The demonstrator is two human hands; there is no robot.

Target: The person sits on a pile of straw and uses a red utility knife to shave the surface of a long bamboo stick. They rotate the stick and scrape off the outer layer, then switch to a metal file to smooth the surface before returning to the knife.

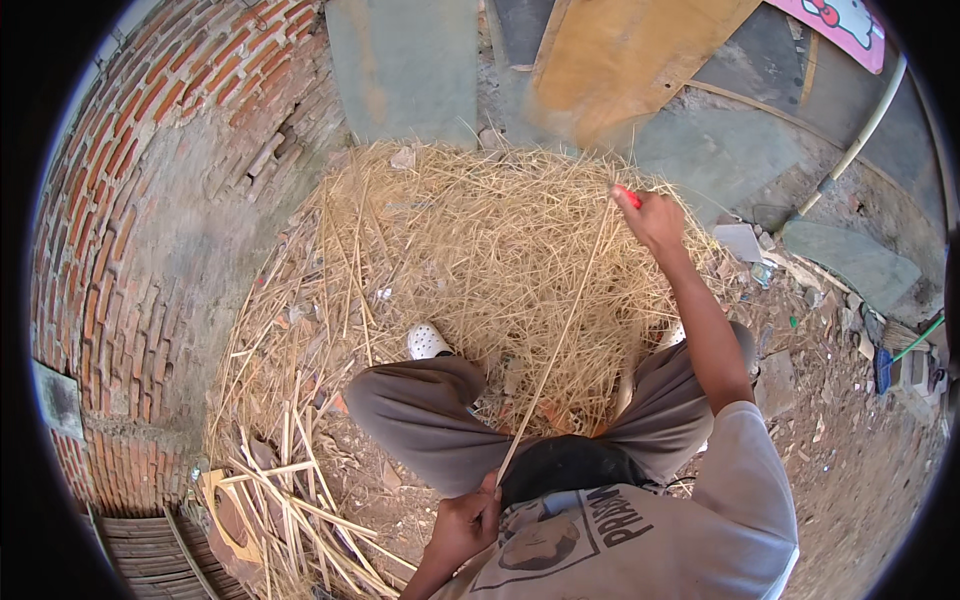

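Note:
A long, thin, straw-coloured strip [560, 350], which looks like split bamboo, runs slantwise from my lap to far right of centre. Its near end is pinched in my left hand [468, 522], whose fingers are closed beside my waist. My right hand [658, 222] is stretched out at the strip's far end, closed around a small red-handled tool [627, 196]. The tool's working part is too small to make out. Beneath the strip lies a wide heap of pale, curly shavings [500, 240], spread between and beyond my feet.
Several split sticks [300, 500] lie piled at lower left, near a slatted bamboo surface [165, 555]. A brick wall [120, 250] rises on the left. Boards [405, 70] lean at the back. A pale pipe [865, 130] and a green-handled broom [905, 340] are at right.

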